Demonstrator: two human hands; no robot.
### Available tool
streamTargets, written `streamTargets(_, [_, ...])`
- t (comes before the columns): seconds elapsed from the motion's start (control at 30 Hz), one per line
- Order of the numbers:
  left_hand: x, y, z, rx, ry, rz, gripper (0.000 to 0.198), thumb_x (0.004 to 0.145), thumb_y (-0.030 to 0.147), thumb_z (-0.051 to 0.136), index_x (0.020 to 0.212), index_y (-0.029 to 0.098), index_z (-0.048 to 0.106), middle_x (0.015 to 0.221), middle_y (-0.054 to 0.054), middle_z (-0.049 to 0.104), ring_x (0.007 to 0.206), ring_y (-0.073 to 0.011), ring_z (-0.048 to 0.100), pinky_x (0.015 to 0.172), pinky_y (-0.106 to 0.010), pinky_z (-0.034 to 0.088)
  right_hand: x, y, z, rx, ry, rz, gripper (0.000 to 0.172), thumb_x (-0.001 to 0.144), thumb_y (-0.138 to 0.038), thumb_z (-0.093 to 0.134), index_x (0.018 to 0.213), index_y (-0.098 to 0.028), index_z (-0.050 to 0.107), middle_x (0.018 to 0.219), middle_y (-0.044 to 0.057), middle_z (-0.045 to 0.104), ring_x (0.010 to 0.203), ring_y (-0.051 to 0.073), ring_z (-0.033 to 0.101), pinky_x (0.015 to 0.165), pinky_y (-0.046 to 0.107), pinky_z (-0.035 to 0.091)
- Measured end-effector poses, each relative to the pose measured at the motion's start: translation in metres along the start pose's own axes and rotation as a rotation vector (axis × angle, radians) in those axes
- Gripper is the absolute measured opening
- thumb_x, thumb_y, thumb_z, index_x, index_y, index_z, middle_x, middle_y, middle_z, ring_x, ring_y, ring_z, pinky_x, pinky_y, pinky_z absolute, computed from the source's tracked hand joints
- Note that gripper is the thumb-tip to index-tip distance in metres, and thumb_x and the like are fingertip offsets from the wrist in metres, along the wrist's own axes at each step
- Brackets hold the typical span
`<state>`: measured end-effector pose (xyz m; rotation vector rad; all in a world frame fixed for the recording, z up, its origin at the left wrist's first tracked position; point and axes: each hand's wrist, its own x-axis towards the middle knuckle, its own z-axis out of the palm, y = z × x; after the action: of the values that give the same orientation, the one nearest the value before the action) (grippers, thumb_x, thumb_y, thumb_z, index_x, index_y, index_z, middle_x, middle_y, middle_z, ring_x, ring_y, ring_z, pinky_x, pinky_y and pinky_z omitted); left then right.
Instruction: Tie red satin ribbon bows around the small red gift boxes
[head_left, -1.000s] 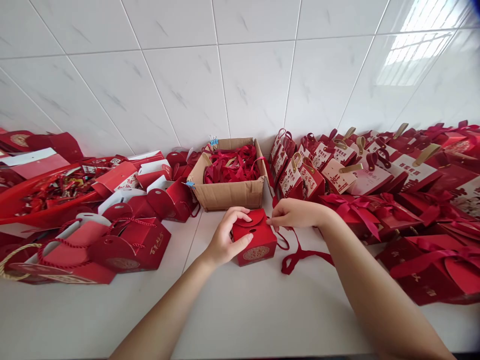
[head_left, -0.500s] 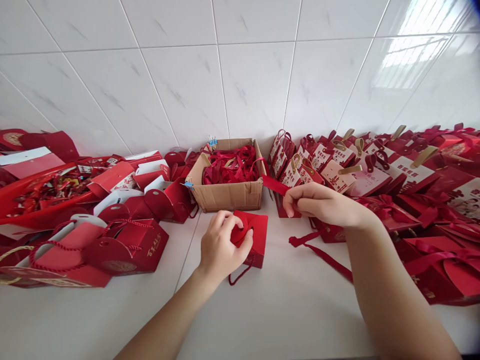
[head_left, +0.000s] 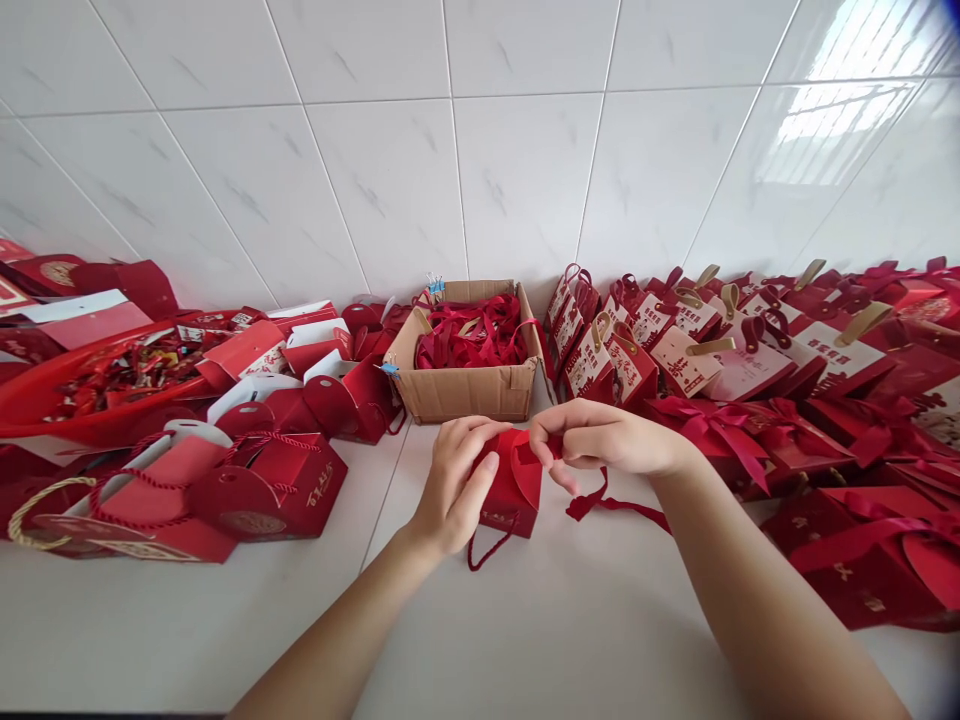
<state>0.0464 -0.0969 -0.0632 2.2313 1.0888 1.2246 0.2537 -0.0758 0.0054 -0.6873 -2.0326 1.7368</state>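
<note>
My left hand [head_left: 451,485] wraps round the left side of a small red gift box [head_left: 516,492] that stands on the white counter, thumb and fingers closed on it. My right hand [head_left: 606,440] pinches the end of a red ribbon [head_left: 609,504] right at the box's rounded top flap. The ribbon trails off under my right forearm. A thin red cord loop [head_left: 487,550] hangs out below the box.
An open cardboard box [head_left: 469,390] full of red ribbons stands just behind the hands against the tiled wall. Several red gift boxes [head_left: 262,480] lie piled at the left, and many finished ones with bows and handles [head_left: 750,400] crowd the right.
My right hand has come back from the right with the ribbon end to the box's top flap. My left hand has kept its hold on the box, which now stands more upright.
</note>
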Motion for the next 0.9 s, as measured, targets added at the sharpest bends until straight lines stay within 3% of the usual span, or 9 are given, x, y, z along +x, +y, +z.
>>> streamTargets(0.23, [0.0,-0.003,-0.003,-0.232,0.01,-0.062,0.033,0.092,0.036,0.035,0.099,0.023,0.064,0.111,-0.007,0.055,0.114,-0.0239,0.044,0.102,-0.041,0.033,0.001,0.003,0.007,0.086,-0.061,-0.085,0.022,0.064,-0.004,0.034,0.073,-0.014,0.051,0.054,-0.001,0.058,0.045,0.007,0.039,0.043,0.019,0.024])
streamTargets(0.33, [0.0,-0.001,-0.005,-0.255,0.005,-0.085,0.027,0.089,0.033,0.04,0.078,0.021,0.061,0.108,-0.007,0.056,0.11,-0.0243,0.046,0.099,-0.042,0.035,0.001,0.001,0.009,0.027,-0.053,-0.096,0.024,0.065,-0.001,0.033,0.072,-0.015,0.052,0.058,-0.001,0.059,0.048,0.007,0.041,0.045,0.019,0.03])
streamTargets(0.47, [0.001,-0.001,-0.006,-0.251,0.047,-0.117,0.022,0.083,0.025,0.046,0.062,0.02,0.048,0.1,-0.007,0.057,0.102,-0.0234,0.05,0.093,-0.04,0.038,0.0,-0.004,0.011,-0.164,-0.003,-0.16,0.025,0.069,-0.001,0.042,0.08,-0.013,0.06,0.079,0.003,0.063,0.07,0.01,0.055,0.064,0.022,0.044])
streamTargets(0.57, [0.001,-0.002,-0.007,-0.278,0.06,-0.112,0.022,0.083,0.023,0.046,0.061,0.02,0.048,0.099,-0.006,0.056,0.101,-0.0229,0.05,0.093,-0.04,0.038,-0.001,-0.007,0.013,-0.248,0.06,-0.18,0.019,0.078,-0.014,0.055,0.096,-0.015,0.061,0.089,0.004,0.062,0.078,0.012,0.055,0.072,0.025,0.045])
streamTargets(0.7, [0.001,-0.003,-0.006,-0.273,0.076,-0.113,0.021,0.083,0.028,0.051,0.063,0.02,0.053,0.099,-0.007,0.056,0.102,-0.0236,0.05,0.094,-0.041,0.039,0.0,-0.008,0.018,-0.26,0.222,-0.083,0.035,0.08,-0.037,0.06,0.11,-0.02,0.055,0.072,-0.003,0.054,0.06,0.009,0.046,0.056,0.02,0.04])
streamTargets(0.77, [0.001,-0.003,-0.006,-0.272,0.076,-0.117,0.021,0.083,0.031,0.053,0.065,0.02,0.056,0.1,-0.007,0.056,0.102,-0.0235,0.05,0.093,-0.04,0.04,0.002,-0.009,0.02,-0.28,0.256,-0.024,0.035,0.079,-0.041,0.06,0.106,-0.019,0.058,0.07,-0.003,0.053,0.058,0.008,0.044,0.052,0.02,0.038])
streamTargets(0.9, [0.001,-0.003,-0.006,-0.265,0.058,-0.087,0.021,0.084,0.032,0.053,0.067,0.02,0.058,0.098,-0.007,0.057,0.1,-0.0225,0.052,0.092,-0.039,0.04,0.003,-0.008,0.023,-0.399,0.331,0.072,0.025,0.081,-0.039,0.055,0.073,-0.016,0.06,0.062,-0.003,0.05,0.054,0.008,0.041,0.048,0.02,0.033])
